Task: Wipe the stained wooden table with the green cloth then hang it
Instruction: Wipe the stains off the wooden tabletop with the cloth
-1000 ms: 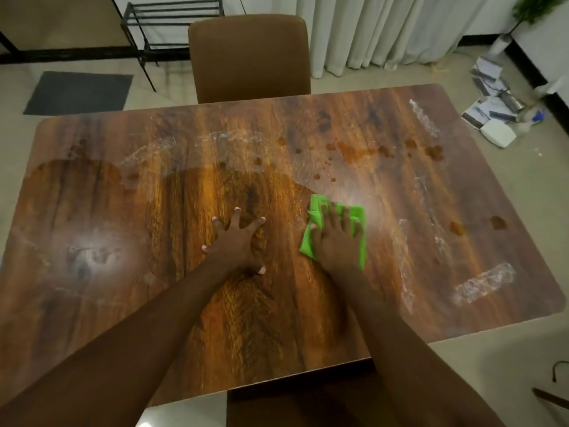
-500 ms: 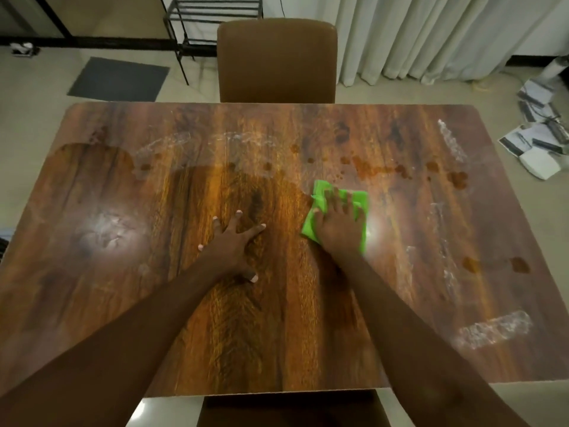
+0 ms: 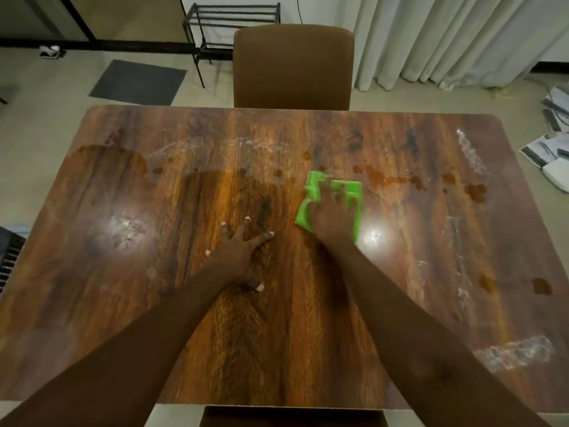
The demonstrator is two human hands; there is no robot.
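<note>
On the stained wooden tabletop [image 3: 123, 303], a brown chair [image 3: 292, 66] at its far edge, the left hand [image 3: 238, 257] lies flat, fingers spread, holding nothing, while the right hand [image 3: 332, 217] presses flat-fingered on the green cloth [image 3: 354, 192] near the middle, brown stains [image 3: 385, 180] just beyond it.

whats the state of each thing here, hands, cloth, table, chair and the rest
green cloth, bunched on the table under the right hand, not hung
right hand, fingers spread, pressing on the cloth
left hand, flat on bare wood, fingers splayed, holding nothing
stained wooden table, brown spots and white streaks on its right and far parts
brown padded chair, upright at the far edge
white curtains, hanging down to the floor
</note>
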